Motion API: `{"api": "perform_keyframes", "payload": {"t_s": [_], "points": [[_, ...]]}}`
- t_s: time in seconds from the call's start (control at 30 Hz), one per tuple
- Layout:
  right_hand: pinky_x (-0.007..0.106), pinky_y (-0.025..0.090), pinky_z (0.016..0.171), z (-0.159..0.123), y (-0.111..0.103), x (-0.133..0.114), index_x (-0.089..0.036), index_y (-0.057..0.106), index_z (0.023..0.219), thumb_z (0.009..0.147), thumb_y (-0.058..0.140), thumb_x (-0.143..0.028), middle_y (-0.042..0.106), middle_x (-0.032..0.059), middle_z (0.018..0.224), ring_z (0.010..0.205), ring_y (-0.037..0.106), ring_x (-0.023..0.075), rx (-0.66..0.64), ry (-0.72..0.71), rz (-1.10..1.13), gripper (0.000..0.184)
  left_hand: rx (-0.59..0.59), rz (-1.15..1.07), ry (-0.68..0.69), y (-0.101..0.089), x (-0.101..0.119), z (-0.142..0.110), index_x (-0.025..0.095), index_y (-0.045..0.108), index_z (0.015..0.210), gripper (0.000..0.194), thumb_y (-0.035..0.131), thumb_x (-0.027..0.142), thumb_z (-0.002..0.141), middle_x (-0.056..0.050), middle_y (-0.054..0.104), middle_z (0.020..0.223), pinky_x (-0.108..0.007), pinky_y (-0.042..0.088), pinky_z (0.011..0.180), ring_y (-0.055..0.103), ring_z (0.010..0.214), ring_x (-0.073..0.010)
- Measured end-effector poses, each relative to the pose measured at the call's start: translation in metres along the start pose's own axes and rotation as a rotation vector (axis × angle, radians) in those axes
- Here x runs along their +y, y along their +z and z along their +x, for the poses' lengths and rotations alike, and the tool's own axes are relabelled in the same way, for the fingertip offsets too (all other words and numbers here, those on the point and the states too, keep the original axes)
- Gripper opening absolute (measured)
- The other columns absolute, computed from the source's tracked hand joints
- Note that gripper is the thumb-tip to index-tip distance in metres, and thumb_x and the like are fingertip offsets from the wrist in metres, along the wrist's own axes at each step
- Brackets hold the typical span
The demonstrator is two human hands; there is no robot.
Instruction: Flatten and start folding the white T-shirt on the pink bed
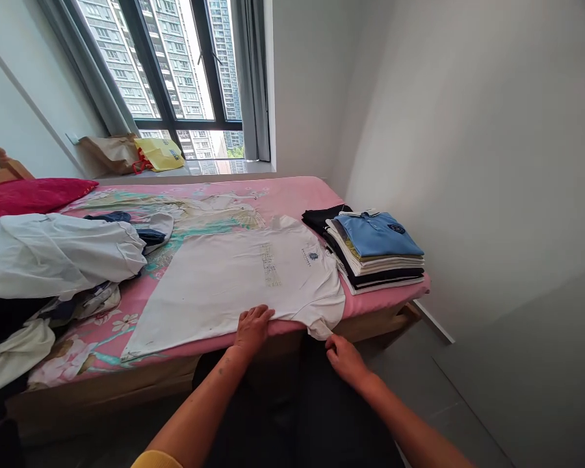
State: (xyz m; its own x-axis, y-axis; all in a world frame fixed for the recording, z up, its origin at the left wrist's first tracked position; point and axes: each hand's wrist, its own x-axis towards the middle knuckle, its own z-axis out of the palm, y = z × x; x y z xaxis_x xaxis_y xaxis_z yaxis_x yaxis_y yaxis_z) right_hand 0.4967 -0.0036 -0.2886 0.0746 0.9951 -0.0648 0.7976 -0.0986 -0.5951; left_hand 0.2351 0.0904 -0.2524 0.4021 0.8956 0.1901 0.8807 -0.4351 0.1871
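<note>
A white T-shirt (214, 286) lies spread flat on the bed, its collar end to the right, with a small dark emblem and lines of print on the chest. My left hand (253, 328) rests on the shirt's near edge, fingers lying on the cloth. At the near sleeve, which hangs over the bed's edge, my right hand (346, 361) is closed in a pinch on the sleeve's hem. Just past the collar stands a stack of folded shirts (387, 266), a blue polo shirt (377, 234) on top.
Heaped clothes (63, 253) cover the bed's left side, near a red pillow (34, 195). The bed (302, 188) has a pink floral sheet. A brown paper bag (110, 153) and a yellow bag (160, 154) sit on the windowsill. A wall (468, 143) rises at right.
</note>
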Motion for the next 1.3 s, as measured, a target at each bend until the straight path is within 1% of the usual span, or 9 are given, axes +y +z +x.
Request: {"api": "perform_keyframes", "payload": {"t_s": [0.17,0.3,0.4,0.53,0.7,0.8,1.07,1.2,1.3], "points": [[0.026,0.046,0.064,0.001,0.005,0.024,-0.016,0.048,0.116,0.081,0.038,-0.034,0.060,0.0115,0.111,0.096,0.059,0.0207,0.202,0.459,0.683,0.041,0.046,-0.016,-0.051,-0.003,0.010,0.006,0.029,0.063,0.108,0.032,0.044,0.018,0.084,-0.003,0.062,0.119,-0.039,0.036,0.089,0.056,0.106,-0.0217],[0.023,0.040,0.058,0.011,-0.010,0.015,-0.017,0.054,0.108,0.074,0.054,-0.047,0.065,0.0083,0.101,0.087,0.059,0.0194,0.027,0.387,0.955,0.046,0.165,-0.059,-0.077,-0.001,0.027,-0.002,0.027,0.062,0.107,0.026,0.051,0.027,0.083,-0.005,0.062,0.116,-0.040,0.037,0.089,0.055,0.106,-0.0239],[0.024,0.039,0.059,0.010,-0.007,0.013,-0.016,0.054,0.104,0.065,0.066,-0.042,0.066,0.0049,0.084,0.074,0.059,0.0172,-0.011,0.236,0.956,0.049,0.269,-0.142,0.003,0.014,0.052,-0.020,0.024,0.060,0.104,0.023,0.053,0.029,0.083,-0.007,0.062,0.111,-0.038,0.038,0.089,0.055,0.105,-0.0237],[0.027,0.042,0.065,0.001,0.006,0.019,-0.016,0.048,0.114,0.063,0.065,-0.028,0.063,0.0000,0.075,0.066,0.056,0.0148,0.177,0.102,0.860,0.055,0.287,-0.221,0.097,0.042,0.089,-0.036,0.023,0.056,0.107,0.026,0.054,0.024,0.081,-0.008,0.063,0.106,-0.037,0.040,0.086,0.056,0.103,-0.0236],[0.027,0.042,0.065,-0.012,-0.009,0.013,-0.017,0.061,0.091,0.078,0.054,-0.030,0.059,0.0021,0.077,0.066,0.052,0.0142,0.382,0.030,0.635,0.020,0.318,-0.220,-0.042,0.050,0.115,-0.016,0.020,0.057,0.102,0.023,0.058,0.025,0.080,-0.007,0.064,0.097,-0.036,0.039,0.075,0.059,0.089,-0.0240],[0.028,0.043,0.072,-0.015,-0.026,0.006,-0.018,0.062,0.084,0.082,0.052,-0.031,0.060,0.0038,0.083,0.076,0.055,0.0158,0.475,-0.045,0.598,0.017,0.345,-0.275,-0.017,0.040,0.123,-0.007,0.022,0.059,0.083,0.005,0.055,0.024,0.082,-0.003,0.064,0.087,-0.034,0.036,0.073,0.058,0.084,-0.0208],[0.028,0.045,0.074,-0.017,-0.036,-0.001,-0.019,0.061,0.091,0.086,0.051,-0.032,0.061,0.0039,0.087,0.080,0.056,0.0163,0.558,-0.076,0.617,0.017,0.533,-0.368,-0.041,0.034,0.122,-0.024,0.020,0.050,0.064,0.013,0.054,0.013,0.074,0.004,0.053,0.060,-0.030,0.036,0.070,0.050,0.060,-0.0128],[0.030,0.044,0.079,-0.019,-0.038,-0.010,-0.019,0.060,0.091,0.086,0.049,-0.026,0.061,0.0037,0.087,0.084,0.056,0.0168,0.591,-0.169,0.516,0.013,0.476,-0.307,-0.073,0.042,0.123,-0.026,0.021,0.051,0.073,0.007,0.058,0.019,0.073,0.001,0.057,0.070,-0.031,0.037,0.071,0.055,0.070,-0.0168],[0.032,0.044,0.080,-0.021,-0.040,-0.014,-0.020,0.058,0.088,0.085,0.050,-0.021,0.061,0.0034,0.086,0.084,0.055,0.0172,0.606,-0.252,0.415,0.009,0.494,-0.261,-0.093,0.044,0.127,-0.018,0.020,0.053,0.087,0.021,0.064,0.025,0.070,-0.004,0.061,0.086,-0.035,0.037,0.076,0.057,0.086,-0.0226]]}}
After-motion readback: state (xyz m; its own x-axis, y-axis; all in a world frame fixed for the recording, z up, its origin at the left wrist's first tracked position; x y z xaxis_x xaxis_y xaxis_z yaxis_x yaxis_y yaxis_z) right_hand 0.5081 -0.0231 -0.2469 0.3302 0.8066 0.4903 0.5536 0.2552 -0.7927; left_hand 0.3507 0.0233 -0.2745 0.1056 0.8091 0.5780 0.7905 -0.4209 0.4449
